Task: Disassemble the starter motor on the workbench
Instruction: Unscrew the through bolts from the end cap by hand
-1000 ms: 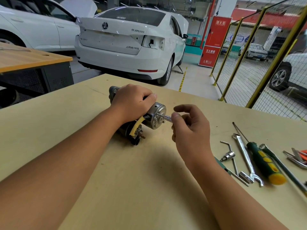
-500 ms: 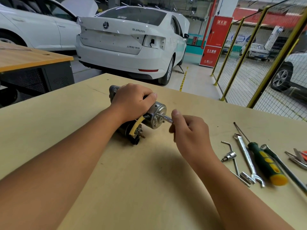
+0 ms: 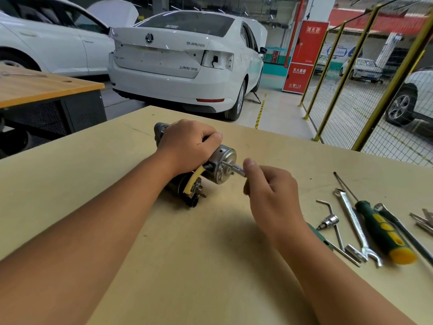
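Your right hand (image 3: 269,195) has closed from spread fingers into a pinch on the long bolt (image 3: 230,167) at the end cap, while your left hand (image 3: 189,144) grips the starter motor (image 3: 220,164) at desk (image 3: 117,184) centre. The motor's long axis runs from 10 to 4 o'clock, cap toward 4. If your pinch slips, the freed bolt could roll off.

Bright, even indoor light from overhead. Soft, diffuse shadows on the workbench (image 3: 210,266) beneath both forearms. Mild sheen on the white car (image 3: 178,66). Strong wide-angle bending along the fence (image 3: 365,95) and frame edges. Slight smear on the tools (image 3: 375,231) at right; sharper at centre.
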